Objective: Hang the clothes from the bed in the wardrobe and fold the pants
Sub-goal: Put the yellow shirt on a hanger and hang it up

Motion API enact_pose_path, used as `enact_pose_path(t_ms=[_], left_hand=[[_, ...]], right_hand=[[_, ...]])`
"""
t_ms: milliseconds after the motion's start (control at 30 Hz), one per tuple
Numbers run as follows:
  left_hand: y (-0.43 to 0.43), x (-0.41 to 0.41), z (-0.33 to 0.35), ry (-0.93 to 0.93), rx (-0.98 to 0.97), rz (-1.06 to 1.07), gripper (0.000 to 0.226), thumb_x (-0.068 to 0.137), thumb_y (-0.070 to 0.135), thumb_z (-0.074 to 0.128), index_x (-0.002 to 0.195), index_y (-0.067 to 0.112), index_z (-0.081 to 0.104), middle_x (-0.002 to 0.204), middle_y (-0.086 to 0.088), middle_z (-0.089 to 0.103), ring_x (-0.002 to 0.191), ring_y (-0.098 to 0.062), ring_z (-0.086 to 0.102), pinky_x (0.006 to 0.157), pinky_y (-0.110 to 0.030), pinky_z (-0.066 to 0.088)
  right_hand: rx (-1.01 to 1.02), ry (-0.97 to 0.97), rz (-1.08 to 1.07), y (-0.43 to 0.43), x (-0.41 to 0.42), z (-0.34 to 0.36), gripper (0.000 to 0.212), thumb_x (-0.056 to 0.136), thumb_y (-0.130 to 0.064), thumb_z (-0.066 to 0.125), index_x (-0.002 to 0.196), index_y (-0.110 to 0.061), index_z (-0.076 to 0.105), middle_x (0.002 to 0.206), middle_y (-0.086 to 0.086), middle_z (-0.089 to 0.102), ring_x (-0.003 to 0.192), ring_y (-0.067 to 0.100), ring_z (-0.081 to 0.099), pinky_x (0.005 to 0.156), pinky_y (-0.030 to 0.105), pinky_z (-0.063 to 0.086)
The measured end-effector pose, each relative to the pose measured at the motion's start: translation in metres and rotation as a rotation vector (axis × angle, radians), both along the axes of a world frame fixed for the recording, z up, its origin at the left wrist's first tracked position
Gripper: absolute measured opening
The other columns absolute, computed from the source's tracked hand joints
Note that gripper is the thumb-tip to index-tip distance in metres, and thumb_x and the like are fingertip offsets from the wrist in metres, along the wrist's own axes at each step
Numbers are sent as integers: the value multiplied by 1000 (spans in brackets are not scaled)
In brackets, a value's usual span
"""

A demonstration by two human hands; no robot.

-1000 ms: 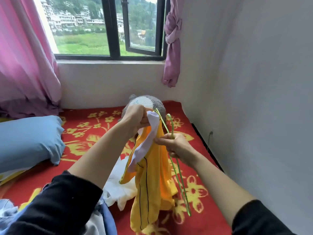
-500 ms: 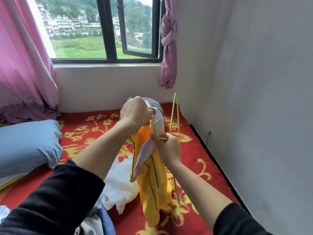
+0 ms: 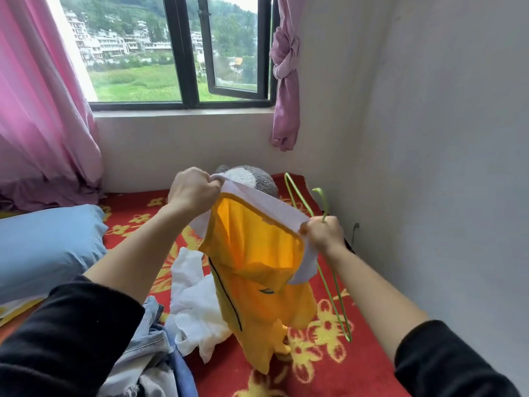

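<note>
Your L hand (image 3: 192, 190) and R hand (image 3: 323, 233) each grip the shirt's (image 3: 257, 270) white collar, stretching it open above the bed (image 3: 315, 362). R also holds the green hanger (image 3: 329, 270), which lies beside the shirt.

On the red flower-patterned bed (image 3: 323, 365), a blue fabric pillow (image 3: 43, 247) lies at the left edge and a grey-and-white plush toy (image 3: 252, 179) at the far edge. A yellow mesh jersey (image 3: 257, 282) hangs over the middle, between the left hand (image 3: 191, 190) and right hand (image 3: 323, 233), with a green wire hanger (image 3: 318, 191) just right of it. A crumpled white cloth (image 3: 194, 308) lies left of the jersey, and pale denim clothes (image 3: 148, 339) at the near edge.
</note>
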State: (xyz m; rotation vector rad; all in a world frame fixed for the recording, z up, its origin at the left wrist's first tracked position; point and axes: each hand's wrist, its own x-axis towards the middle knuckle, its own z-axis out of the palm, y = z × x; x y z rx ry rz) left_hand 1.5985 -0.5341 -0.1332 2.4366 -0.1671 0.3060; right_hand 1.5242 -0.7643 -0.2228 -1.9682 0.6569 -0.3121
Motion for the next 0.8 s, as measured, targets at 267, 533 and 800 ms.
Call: enact_pose_path(t_ms=[267, 533, 800], left_hand=[[2, -1, -15, 510, -626, -11, 52, 81, 45, 61, 109, 2, 64, 97, -14, 68, 88, -29, 65, 89, -44, 53], [-14, 1, -24, 534, -677, 16, 51, 95, 47, 50, 114, 0, 60, 96, -16, 66, 89, -29, 64, 88, -42, 54], [-13, -8, -19, 824, -781, -116, 30, 80, 33, 71, 82, 4, 62, 57, -10, 62, 43, -20, 59, 51, -30, 55]], right_hand=[[68, -130, 114, -23, 14, 45, 3, 65, -11, 67, 63, -9, 67, 66, 7, 59, 72, 24, 55, 64, 36, 45], [482, -300, 362, -4, 6, 76, 31, 102, -42, 38, 112, -15, 50, 52, -3, 24, 36, 6, 19, 35, 13, 15], [897, -625, 242, 16, 0, 90, 41, 101, -34, 41, 69, -11, 50, 43, -6, 20, 34, 6, 17, 33, 18, 13]])
